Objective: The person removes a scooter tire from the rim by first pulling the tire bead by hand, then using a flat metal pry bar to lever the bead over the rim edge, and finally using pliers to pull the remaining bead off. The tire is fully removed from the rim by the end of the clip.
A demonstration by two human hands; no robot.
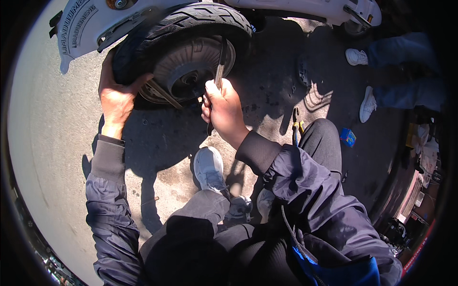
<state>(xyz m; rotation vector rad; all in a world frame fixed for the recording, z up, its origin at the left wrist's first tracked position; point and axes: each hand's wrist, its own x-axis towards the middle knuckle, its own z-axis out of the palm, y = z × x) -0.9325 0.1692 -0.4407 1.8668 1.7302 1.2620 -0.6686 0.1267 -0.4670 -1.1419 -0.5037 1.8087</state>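
A black tyre [200, 18] with a grey hub wheel [183, 62] inside it stands in front of me, below a scooter's white bodywork. My left hand [118, 97] grips the tyre's left side, its thumb on the near edge and its other fingers partly hidden behind the rubber. Next to that thumb, a second flat metal bar [163, 94] lies along the wheel's lower edge. My right hand [223, 106] is closed round a metal tyre lever [220, 64]. The lever's upper end meets the wheel's right edge, where the tyre and rim come together.
White scooter bodywork [95, 24] spans the top left. Yellow-handled pliers [296, 125] are beside my right knee. A small blue box [348, 137] lies on the ground [57, 143] to the right. Another person's white shoes [367, 105] are farther right, and assorted items line the right edge.
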